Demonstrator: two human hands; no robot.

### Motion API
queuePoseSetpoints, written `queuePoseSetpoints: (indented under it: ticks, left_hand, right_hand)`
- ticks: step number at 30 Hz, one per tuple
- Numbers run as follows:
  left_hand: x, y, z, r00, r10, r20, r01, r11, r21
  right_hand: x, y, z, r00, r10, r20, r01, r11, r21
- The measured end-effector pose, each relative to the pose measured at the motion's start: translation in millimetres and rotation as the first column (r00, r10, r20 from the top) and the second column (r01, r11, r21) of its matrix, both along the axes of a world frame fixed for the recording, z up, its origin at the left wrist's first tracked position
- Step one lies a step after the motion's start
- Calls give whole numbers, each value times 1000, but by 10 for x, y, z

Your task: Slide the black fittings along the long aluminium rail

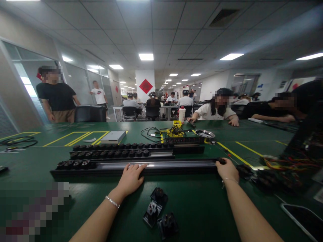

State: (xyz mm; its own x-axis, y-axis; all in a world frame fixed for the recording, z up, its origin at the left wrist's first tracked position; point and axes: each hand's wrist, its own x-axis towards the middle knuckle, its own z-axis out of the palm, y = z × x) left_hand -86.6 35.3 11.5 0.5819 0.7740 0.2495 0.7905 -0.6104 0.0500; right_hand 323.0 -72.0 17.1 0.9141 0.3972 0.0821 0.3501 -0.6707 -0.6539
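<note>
A long black rail [161, 170] with a shiny channel lies across the green table, several black socket modules [75, 164] seated at its left end. Spread fingers of my left hand [130, 178] rest on the rail near its middle. At the rail's right end, my right hand [227, 170] is closed round a small black piece, seemingly a socket module [221, 161], partly hidden by the fingers. Between my forearms, loose black modules [168, 223] lie on the table. Behind the rail are further black strips [121, 153] filled with modules.
A grey box [113, 137], black cables, a yellow holder [176, 130] and a metal dish [205, 133] stand farther back. Tangled wires [280, 164] and a phone [304, 220] are at right. Across the table, a person [217, 107] has both hands on it.
</note>
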Motion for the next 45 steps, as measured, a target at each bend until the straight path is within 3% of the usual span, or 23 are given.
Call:
queuePoseSetpoints:
  ticks: [36,45]
  left_hand:
    - [-10,4,-13,1000,-6,18,6,1000,-4]
    - [-8,-11,8,1000,3,-1,-3,1000,-13]
  right_hand:
    - [80,-40,-2,1000,-23,16,23,999,42]
    - [160,-48,-77,998,-24,53,20,996,90]
